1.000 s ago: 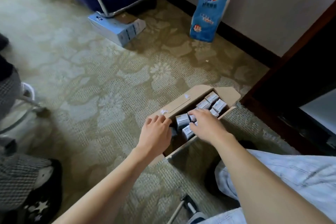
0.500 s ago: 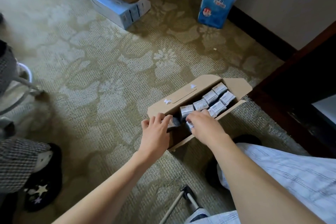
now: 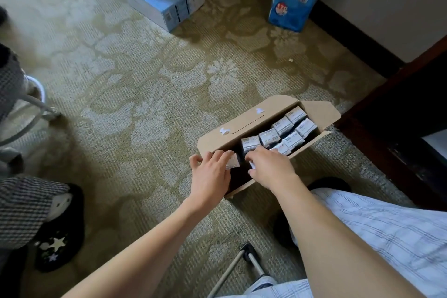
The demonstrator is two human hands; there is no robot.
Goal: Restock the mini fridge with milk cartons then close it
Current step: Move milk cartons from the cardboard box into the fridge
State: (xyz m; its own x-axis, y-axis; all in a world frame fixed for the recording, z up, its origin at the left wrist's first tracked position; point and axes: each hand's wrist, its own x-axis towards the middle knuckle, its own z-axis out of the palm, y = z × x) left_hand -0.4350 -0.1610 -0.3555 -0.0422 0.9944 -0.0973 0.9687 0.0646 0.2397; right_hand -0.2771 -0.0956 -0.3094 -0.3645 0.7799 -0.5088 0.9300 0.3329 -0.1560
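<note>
Your left hand [image 3: 210, 175] pinches the end carton [image 3: 232, 162] at the near left corner of the cardboard box [image 3: 244, 120]. Your right hand [image 3: 272, 169] has its fingers curled over a second carton [image 3: 252, 165] just beside it. Most of that one is hidden, so I cannot tell how firm the hold is. The other milk cartons [image 3: 281, 126] stand packed in two rows toward the far end of the box, which lies on the carpet [image 3: 145, 80] near the dark wood cabinet [image 3: 399, 143]. The fridge is not clearly in view.

The cartons look tightly packed, so if you pull one out at an angle you may drag its neighbour up or shift the light box. Their coated faces are probably slick, and a fingertip pinch could slip. Squeeze too hard and you may dent the soft walls.

The cartons are small rectangular bricks, pale with printed tops. The box is plain matte brown card, long and narrow, its flaps folded outward. The carpet is ribbed, with a pale flower pattern.
</note>
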